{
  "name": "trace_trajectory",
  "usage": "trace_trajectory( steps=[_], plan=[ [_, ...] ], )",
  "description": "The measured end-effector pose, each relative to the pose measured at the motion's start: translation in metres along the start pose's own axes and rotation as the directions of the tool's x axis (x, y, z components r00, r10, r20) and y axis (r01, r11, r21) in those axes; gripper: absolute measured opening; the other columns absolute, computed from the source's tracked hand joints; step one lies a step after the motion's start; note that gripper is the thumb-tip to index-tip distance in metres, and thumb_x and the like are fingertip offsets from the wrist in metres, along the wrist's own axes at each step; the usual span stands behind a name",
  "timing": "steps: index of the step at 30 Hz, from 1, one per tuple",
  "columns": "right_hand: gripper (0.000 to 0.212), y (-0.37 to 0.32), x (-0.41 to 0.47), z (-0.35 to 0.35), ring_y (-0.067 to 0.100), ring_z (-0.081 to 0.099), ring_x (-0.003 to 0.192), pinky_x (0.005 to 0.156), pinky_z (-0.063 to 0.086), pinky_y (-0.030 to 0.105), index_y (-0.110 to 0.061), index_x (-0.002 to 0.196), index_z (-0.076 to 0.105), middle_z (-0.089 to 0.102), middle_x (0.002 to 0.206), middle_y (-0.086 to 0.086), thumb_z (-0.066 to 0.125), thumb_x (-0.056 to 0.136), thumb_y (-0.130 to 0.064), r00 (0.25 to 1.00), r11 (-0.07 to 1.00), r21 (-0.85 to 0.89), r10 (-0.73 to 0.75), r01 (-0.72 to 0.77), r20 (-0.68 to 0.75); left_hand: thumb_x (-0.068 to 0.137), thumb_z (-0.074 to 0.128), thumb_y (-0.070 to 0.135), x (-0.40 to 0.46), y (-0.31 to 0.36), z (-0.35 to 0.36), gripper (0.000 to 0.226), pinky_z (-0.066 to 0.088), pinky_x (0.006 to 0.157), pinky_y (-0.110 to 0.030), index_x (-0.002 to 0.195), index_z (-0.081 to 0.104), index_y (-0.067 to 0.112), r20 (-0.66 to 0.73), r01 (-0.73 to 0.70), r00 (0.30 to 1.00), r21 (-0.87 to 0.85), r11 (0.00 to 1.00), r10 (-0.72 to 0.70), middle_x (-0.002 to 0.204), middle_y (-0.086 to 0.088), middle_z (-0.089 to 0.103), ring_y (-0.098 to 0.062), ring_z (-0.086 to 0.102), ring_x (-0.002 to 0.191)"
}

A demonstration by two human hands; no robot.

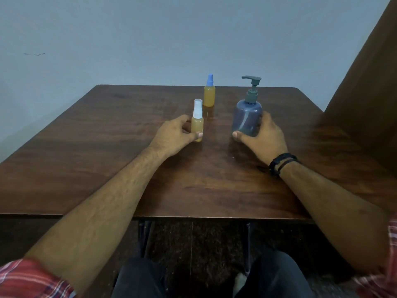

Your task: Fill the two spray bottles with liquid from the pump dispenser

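Head view, looking down over a dark wooden table (111, 168) against a pale blue-grey wall (129, 39). Brown panel (365, 93) leaning in at right, cut off by the frame edge.

Pump dispenser (247, 117): upright at right of centre, long axis vertical, grey pump spout pointing left. Translucent blue-grey body, dip tube faintly visible inside; liquid level hard to make out. Right hand (261, 138) wrapped round its lower body, thumb across the near side, fingers curled behind and mostly hidden. Dark bands on that wrist.

Blue-capped spray bottle (209, 93): upright near the far edge, long axis vertical, amber liquid inside, standing free between and behind the other two. Nozzle direction not readable.

White-capped spray bottle (197, 120): upright, just left of centre, nearer than the blue-capped one, amber liquid inside. Left hand (176, 136) gripping its lower half, thumb tip pressed on the near side at the base, fingers curled round the left side and partly hidden. Base covered by the thumb.

Both forearms bare, red plaid sleeves (32, 280) at the bottom corners, cut off. Dark trousers and table legs below the near edge, dim.
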State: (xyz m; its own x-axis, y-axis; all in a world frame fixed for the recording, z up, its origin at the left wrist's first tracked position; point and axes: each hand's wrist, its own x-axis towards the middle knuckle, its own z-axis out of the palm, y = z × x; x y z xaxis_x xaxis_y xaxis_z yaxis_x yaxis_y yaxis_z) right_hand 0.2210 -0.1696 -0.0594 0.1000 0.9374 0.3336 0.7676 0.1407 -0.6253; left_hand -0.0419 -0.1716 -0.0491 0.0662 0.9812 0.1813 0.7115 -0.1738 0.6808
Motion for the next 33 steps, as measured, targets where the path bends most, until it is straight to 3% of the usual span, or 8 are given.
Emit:
trace_trajectory(
  steps=[5,8,17,29,33],
  plan=[
    [0.093,0.004,0.027,0.005,0.024,0.063,0.118,0.099,0.053,0.048,-0.028,0.144,0.039,0.063,0.136,0.001,0.077,0.069,-0.069,0.998,1.0,-0.006,-0.01,0.01,0.064,0.089,0.073,0.046,0.023,-0.021,-0.014,0.048,0.052,0.093,-0.034,0.13,0.061,0.026,-0.03,0.022,0.999,0.043,0.999,-0.02,0.114,0.009,0.07,-0.015,0.066,0.104],
    [0.096,0.007,0.045,0.009,0.026,0.065,0.114,0.096,0.054,0.048,-0.033,0.146,0.033,0.064,0.134,0.002,0.073,0.069,-0.075,0.998,0.999,-0.043,-0.003,0.006,0.069,0.089,0.073,0.046,0.044,-0.032,-0.02,0.045,0.049,0.085,-0.03,0.125,0.062,0.022,-0.049,0.045,0.998,0.084,0.995,-0.041,0.106,0.012,0.065,-0.015,0.065,0.101],
    [0.083,0.021,0.112,0.033,0.026,0.067,0.112,0.101,0.05,0.048,-0.021,0.139,0.047,0.068,0.129,0.003,0.075,0.075,-0.065,0.999,0.999,-0.054,-0.005,0.008,0.054,0.091,0.068,0.048,0.117,-0.064,-0.025,0.048,0.049,0.089,-0.033,0.131,0.06,0.023,-0.115,0.073,0.992,0.132,0.989,-0.058,0.118,0.005,0.072,-0.02,0.065,0.111],
    [0.082,0.029,0.174,0.055,0.031,0.063,0.117,0.108,0.043,0.051,-0.024,0.141,0.039,0.067,0.128,0.004,0.065,0.079,-0.072,0.996,0.986,-0.163,0.042,-0.028,0.082,0.091,0.069,0.051,0.175,-0.081,-0.03,0.049,0.052,0.089,-0.034,0.128,0.059,0.02,-0.058,0.151,0.988,0.152,0.977,-0.144,0.119,0.004,0.071,-0.021,0.066,0.109],
    [0.094,0.028,0.174,0.046,0.032,0.061,0.121,0.107,0.044,0.052,-0.026,0.15,0.028,0.063,0.136,0.003,0.066,0.078,-0.074,0.991,0.979,-0.202,0.04,-0.014,0.126,0.084,0.072,0.061,0.17,-0.075,-0.039,0.077,0.049,0.1,-0.037,0.144,0.046,0.02,0.003,0.173,0.985,0.108,0.979,-0.175,0.14,0.001,0.063,-0.022,0.06,0.126]
  ],
)
